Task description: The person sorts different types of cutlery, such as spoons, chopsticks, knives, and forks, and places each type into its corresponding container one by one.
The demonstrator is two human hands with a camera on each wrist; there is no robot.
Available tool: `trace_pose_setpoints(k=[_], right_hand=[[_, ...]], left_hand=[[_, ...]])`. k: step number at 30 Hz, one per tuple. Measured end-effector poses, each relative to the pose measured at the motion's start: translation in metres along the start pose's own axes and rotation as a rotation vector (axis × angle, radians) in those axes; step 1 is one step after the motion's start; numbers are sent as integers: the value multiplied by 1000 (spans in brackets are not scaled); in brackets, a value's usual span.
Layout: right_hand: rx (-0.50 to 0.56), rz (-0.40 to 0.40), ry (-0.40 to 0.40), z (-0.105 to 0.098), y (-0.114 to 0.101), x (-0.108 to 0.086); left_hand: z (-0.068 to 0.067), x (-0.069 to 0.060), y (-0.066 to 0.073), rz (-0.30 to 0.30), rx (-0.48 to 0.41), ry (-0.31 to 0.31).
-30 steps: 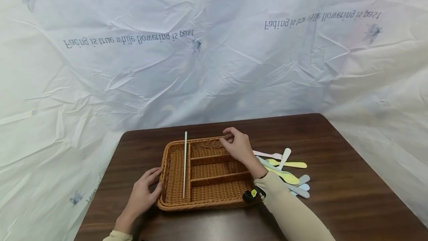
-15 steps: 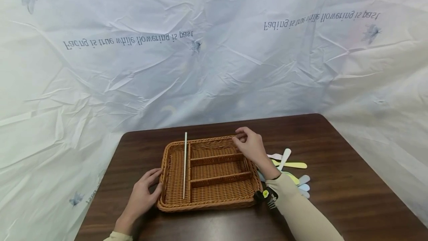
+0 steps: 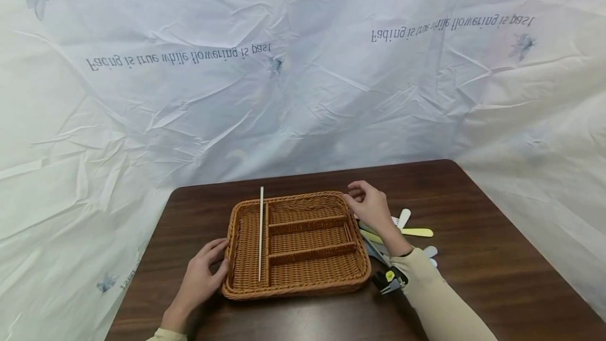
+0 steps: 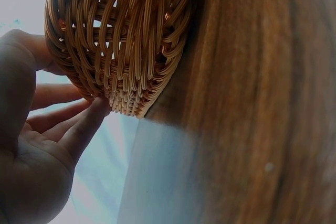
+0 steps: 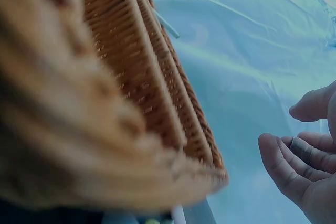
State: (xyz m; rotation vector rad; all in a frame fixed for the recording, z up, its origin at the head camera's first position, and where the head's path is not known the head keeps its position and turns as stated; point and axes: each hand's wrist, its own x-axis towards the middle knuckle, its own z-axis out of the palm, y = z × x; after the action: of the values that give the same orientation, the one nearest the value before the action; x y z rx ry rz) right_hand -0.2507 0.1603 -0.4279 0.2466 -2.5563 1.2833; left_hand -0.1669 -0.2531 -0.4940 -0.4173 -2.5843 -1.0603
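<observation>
A brown wicker basket (image 3: 295, 291) with several compartments lies on the table. One long pale chopstick (image 3: 261, 236), perhaps a pair, lies lengthwise in its left compartment, its end sticking out past the far rim. My left hand (image 3: 202, 272) rests against the basket's left side; in the left wrist view its fingertips (image 4: 97, 106) touch the woven wall. Beside the far right corner hovers my right hand (image 3: 371, 207), fingers loosely bent and holding nothing. In the right wrist view a gap shows between that hand (image 5: 307, 166) and the basket's rim (image 5: 202, 129).
Plastic cutlery lies in a loose pile right of the basket, partly under my right forearm. A yellow handle (image 3: 417, 232), a white handle (image 3: 404, 218) and grey fork tines (image 3: 391, 287) show. Dark wooden table (image 3: 473, 257); a white printed sheet (image 3: 303, 93) hangs behind it.
My right hand has moved right, from above the basket's far rim to beyond its right corner, covering more of the cutlery. My left hand, the basket and the chopstick stay in place.
</observation>
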Motion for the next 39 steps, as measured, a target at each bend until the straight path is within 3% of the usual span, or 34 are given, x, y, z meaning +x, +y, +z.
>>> trace_pose_setpoints(k=[31, 39], right_hand=[[-174, 86, 38, -50, 69, -29], [-224, 105, 25, -55, 80, -39]], left_hand=[[1, 1, 0, 0, 3, -8], [1, 0, -1, 1, 4, -10]])
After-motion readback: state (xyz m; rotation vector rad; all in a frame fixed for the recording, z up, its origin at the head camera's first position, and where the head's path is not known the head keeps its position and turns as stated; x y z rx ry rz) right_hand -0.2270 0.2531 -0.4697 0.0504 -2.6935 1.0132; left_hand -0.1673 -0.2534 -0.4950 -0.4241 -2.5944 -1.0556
